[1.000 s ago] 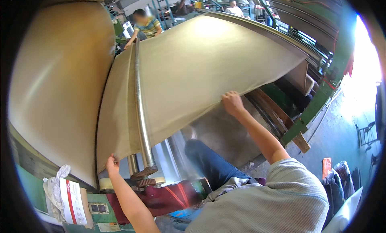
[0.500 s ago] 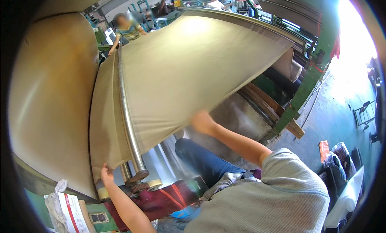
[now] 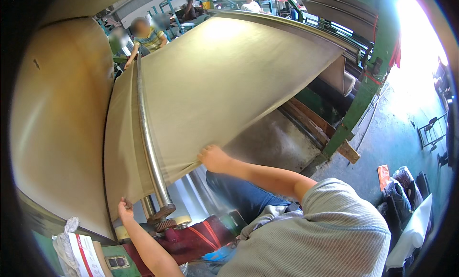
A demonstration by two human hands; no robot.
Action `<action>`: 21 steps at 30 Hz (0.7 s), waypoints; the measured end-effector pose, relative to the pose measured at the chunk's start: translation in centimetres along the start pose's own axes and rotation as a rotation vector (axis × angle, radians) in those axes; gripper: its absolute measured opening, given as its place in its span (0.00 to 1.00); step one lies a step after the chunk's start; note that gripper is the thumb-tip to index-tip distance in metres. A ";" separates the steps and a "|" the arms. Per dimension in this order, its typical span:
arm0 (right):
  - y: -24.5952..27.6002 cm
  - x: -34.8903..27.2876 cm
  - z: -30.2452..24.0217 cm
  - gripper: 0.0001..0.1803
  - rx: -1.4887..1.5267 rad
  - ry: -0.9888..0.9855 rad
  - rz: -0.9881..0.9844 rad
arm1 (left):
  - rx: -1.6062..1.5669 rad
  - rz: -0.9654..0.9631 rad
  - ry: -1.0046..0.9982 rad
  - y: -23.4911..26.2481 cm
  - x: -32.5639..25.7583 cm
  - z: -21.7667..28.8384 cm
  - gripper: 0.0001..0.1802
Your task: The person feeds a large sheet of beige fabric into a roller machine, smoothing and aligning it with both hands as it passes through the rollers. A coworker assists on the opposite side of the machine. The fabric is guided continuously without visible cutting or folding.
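A wide beige fabric sheet (image 3: pixel 229 81) runs over a shiny steel roller bar (image 3: pixel 147 143) on a big machine. My left hand (image 3: pixel 125 211) pinches the sheet's lower corner just left of the bar's near end. My right hand (image 3: pixel 213 158) grips the sheet's near edge to the right of the bar, arm stretched across my grey striped shirt. A large beige fabric roll (image 3: pixel 57 124) fills the left side.
Another person (image 3: pixel 146 35) in a striped shirt stands at the bar's far end; one more person (image 3: pixel 249 3) is further back. Green machine frame (image 3: pixel 363 95), wooden beams (image 3: pixel 315 126), a red machine base (image 3: pixel 201 238), bags (image 3: pixel 401 186) on the concrete floor at right.
My right hand slid left along the fabric's near edge toward the roller bar. My left hand stayed at the lower corner. The view shifted right.
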State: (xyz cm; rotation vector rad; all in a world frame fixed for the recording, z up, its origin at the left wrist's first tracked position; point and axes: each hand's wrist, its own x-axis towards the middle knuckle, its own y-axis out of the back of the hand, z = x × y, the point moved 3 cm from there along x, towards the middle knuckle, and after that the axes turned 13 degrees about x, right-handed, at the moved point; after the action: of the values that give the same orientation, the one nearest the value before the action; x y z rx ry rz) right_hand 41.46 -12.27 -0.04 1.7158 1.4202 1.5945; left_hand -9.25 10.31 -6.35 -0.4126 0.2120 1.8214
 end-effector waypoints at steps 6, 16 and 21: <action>-2.8 2.0 -3.9 0.05 0.071 0.069 -0.009 | -0.052 0.311 0.039 4.8 1.2 0.7 0.16; -4.0 3.8 -7.5 0.05 0.266 0.132 0.121 | 0.063 -0.094 -0.114 6.8 2.0 0.9 0.13; -0.8 2.0 0.9 0.09 0.066 0.012 0.215 | 0.020 0.142 -0.049 5.3 3.2 -0.3 0.19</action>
State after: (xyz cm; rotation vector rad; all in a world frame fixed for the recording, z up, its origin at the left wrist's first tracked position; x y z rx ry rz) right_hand 41.60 -10.00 0.06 1.9569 1.3454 1.6863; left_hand -15.06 11.53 -8.24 -0.3456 0.2309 1.9650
